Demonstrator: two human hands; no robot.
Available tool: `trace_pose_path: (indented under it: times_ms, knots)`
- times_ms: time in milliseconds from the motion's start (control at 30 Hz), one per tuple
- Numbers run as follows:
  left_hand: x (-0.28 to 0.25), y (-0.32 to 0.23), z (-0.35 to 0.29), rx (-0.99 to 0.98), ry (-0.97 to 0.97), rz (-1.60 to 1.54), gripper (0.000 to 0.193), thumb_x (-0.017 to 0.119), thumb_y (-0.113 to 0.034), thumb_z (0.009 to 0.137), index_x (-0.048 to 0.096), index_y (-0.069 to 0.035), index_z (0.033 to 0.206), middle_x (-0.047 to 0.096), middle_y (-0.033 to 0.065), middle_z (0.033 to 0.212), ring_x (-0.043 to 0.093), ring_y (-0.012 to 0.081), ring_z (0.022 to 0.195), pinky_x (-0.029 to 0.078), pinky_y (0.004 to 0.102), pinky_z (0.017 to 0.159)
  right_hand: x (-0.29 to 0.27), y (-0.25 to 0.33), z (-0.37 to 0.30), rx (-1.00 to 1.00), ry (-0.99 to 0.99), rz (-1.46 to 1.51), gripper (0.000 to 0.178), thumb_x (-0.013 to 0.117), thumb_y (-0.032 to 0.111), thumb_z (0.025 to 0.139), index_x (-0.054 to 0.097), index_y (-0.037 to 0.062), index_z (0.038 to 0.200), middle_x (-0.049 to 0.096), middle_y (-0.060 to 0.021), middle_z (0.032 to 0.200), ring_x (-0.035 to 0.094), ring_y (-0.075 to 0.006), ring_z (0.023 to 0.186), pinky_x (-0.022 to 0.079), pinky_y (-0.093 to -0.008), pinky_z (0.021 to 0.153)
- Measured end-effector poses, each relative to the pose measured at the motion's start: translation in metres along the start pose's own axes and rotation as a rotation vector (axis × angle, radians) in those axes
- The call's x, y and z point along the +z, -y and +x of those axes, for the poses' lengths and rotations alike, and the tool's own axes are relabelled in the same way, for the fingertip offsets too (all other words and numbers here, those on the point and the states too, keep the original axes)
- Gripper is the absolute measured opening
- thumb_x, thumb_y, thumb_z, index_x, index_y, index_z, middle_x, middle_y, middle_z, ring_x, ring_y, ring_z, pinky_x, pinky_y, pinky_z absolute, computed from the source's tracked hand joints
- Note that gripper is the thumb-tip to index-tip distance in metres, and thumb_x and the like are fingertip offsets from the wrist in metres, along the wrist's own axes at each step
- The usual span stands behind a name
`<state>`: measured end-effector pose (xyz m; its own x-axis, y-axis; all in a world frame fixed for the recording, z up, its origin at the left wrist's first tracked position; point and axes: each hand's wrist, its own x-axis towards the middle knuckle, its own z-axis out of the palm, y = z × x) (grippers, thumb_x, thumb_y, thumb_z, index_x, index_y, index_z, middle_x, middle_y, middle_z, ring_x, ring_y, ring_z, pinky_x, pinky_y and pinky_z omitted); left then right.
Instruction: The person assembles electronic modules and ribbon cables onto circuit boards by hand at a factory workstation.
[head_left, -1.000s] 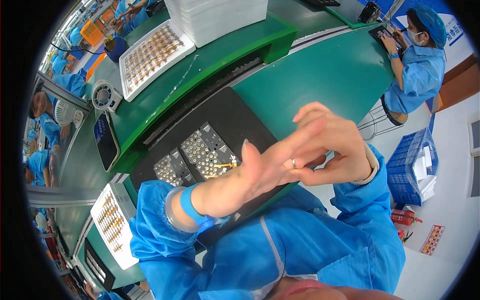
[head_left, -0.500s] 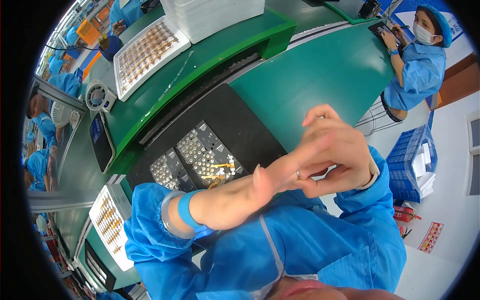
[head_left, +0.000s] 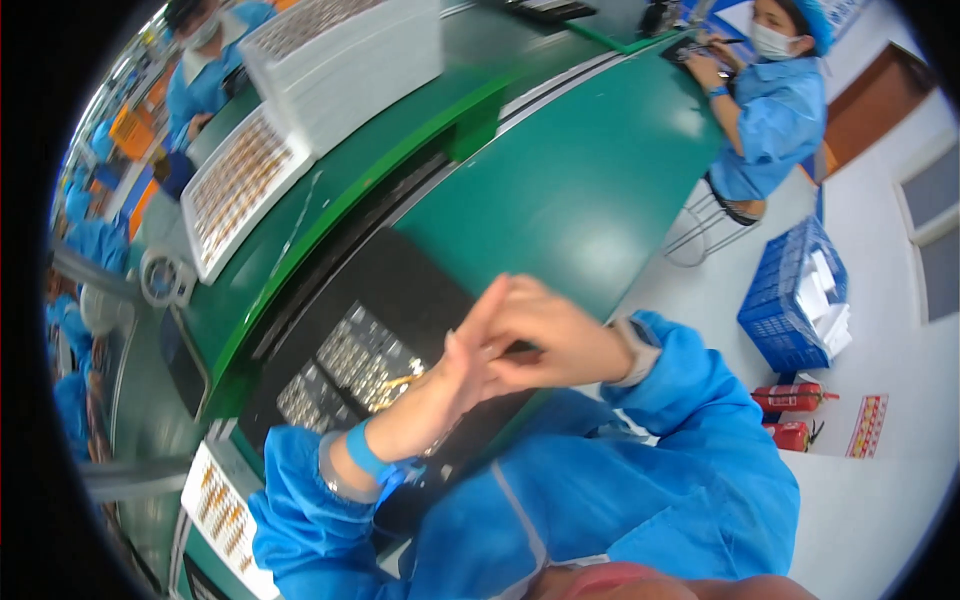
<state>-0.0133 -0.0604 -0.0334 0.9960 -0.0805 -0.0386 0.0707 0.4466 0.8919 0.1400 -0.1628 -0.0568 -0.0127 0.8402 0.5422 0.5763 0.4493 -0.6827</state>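
My left hand [head_left: 450, 380], with a blue strap [head_left: 366, 450] at its wrist, is raised above the black mat [head_left: 420, 283]. Its fingers look stretched out, the thumb standing up. From the right, my right hand [head_left: 560, 338] meets it, fingers curled and pinched against the left hand's fingers. Whatever lies in that pinch is hidden and blurred. Below them on the mat lie dark panels [head_left: 352, 350] covered with small round metal parts. One yellow-gold piece [head_left: 398, 382] shows on a panel beside my left hand.
White trays of small brown-gold parts stand beyond the green ledge [head_left: 245, 190] and at the lower left [head_left: 215, 510]. A stack of white foam trays [head_left: 370, 70] rises at the back. Right of the green table are a seated co-worker [head_left: 775, 120], a blue crate [head_left: 785, 310] and fire extinguishers [head_left: 790, 398].
Both hands have moved left and closer together, still touching. The left hand's fingers now point more upward. The whole view has shifted, showing more of the right-hand floor.
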Motion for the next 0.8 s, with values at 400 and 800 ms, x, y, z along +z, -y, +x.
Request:
trace_pose_path:
  times_ms: [400,800]
  knots:
    - [0.013,0.005,-0.015,-0.084,-0.085,-0.229,0.079,0.018,-0.067,0.090,-0.010,-0.021,0.148,0.019,0.0098,0.150,0.034,0.0337,0.132,0.031,0.0546,0.104,0.004,0.014,-0.006,-0.359,0.148,-0.542,0.021,0.063,0.023,0.076,0.060,0.0048,0.086,0.056,-0.0043,0.081,0.054,-0.0198,0.076,0.042,-0.0421,0.089]
    - [0.017,-0.006,0.005,0.024,-0.318,-0.294,0.072,0.023,-0.055,0.097,-0.004,-0.013,0.148,0.018,0.0137,0.150,0.025,0.0286,0.137,0.026,0.0423,0.109,0.007,0.006,0.012,-0.198,0.051,-0.479,0.022,0.061,0.010,0.062,0.059,0.0022,0.082,0.055,-0.0090,0.076,0.054,-0.0240,0.075,0.038,-0.0453,0.093]
